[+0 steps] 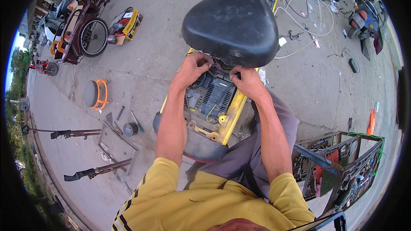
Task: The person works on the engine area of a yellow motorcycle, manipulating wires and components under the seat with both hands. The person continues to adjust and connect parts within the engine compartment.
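Note:
A black scooter seat [231, 21] is tipped up over the open yellow frame [234, 113] of a scooter. Just under its lower edge, my left hand [193, 69] pinches at thin coloured wires [217, 66]. My right hand [248, 81] is closed across from it, its thumb and fingertips pressed together beside a small dark part too hidden to name. Between and below my hands lies a finned metal controller box [216, 94] with loose cables. The dark rear cover [205, 149] of the scooter is nearest my body.
An orange-legged stool [99, 94], a screwdriver [137, 121] and a metal frame [120, 145] are on the concrete at left. At lower right stands a metal rack [338, 167] full of tools. A pale hose [327, 21] coils at far right; a parked tricycle [85, 34] stands far left.

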The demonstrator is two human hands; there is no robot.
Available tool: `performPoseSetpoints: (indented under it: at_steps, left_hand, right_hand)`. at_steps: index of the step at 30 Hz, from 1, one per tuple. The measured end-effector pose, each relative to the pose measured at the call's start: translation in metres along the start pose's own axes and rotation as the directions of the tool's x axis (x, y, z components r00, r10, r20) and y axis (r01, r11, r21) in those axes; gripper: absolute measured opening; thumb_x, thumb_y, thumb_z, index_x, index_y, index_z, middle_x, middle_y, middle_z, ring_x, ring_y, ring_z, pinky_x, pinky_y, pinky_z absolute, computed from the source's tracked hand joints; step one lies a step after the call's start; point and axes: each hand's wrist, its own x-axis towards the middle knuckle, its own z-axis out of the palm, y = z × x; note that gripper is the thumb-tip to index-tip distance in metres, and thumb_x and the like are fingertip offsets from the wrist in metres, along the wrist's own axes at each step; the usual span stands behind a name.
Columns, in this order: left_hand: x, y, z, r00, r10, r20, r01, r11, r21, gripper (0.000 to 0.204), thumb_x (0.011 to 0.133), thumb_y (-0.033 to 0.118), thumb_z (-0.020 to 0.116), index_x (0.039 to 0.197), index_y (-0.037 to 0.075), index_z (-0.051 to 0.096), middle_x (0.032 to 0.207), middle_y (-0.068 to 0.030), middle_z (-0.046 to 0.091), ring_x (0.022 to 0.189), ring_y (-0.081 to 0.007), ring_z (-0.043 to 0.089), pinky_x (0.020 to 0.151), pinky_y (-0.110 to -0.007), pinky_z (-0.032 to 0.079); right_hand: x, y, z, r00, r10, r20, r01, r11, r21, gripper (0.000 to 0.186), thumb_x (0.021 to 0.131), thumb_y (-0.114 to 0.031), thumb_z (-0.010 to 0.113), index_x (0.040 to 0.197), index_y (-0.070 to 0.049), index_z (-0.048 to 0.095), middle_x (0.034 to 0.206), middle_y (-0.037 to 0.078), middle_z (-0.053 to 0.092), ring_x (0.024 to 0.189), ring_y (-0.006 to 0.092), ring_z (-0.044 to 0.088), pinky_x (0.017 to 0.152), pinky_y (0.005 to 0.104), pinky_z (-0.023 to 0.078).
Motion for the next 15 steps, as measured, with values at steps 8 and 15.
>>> performPoseSetpoints:
  at_steps: [8, 15]
  left_hand:
    - [-0.0005, -0.0058, -0.0047, 0.999, 0.026, 0.04, -0.026, 1.0, 0.005, 0.014, 0.094, -0.001, 0.071, 0.107, -0.002, 0.076, 0.092, 0.0008, 0.071, 0.083, -0.0073, 0.062, 0.076, -0.027, 0.052]
    - [-0.0005, -0.0037, -0.0042, 0.999, 0.004, 0.034, -0.007, 0.995, 0.104, 0.014, 0.096, 0.0, 0.07, 0.109, -0.003, 0.074, 0.098, -0.0026, 0.07, 0.087, -0.0117, 0.063, 0.08, -0.031, 0.053]
  right_hand:
    - [-0.0008, 0.0013, 0.0018, 1.0, 0.0, -0.007, 0.0, 1.0, -0.005, 0.012, 0.088, -0.009, 0.074, 0.094, 0.0, 0.079, 0.098, 0.025, 0.072, 0.102, 0.0429, 0.067, 0.094, 0.0491, 0.051]
    - [-0.0004, 0.0033, 0.0034, 1.0, -0.017, -0.018, 0.016, 1.0, -0.01, 0.012, 0.087, -0.01, 0.074, 0.094, -0.001, 0.079, 0.098, 0.024, 0.071, 0.103, 0.0424, 0.065, 0.095, 0.0498, 0.05]
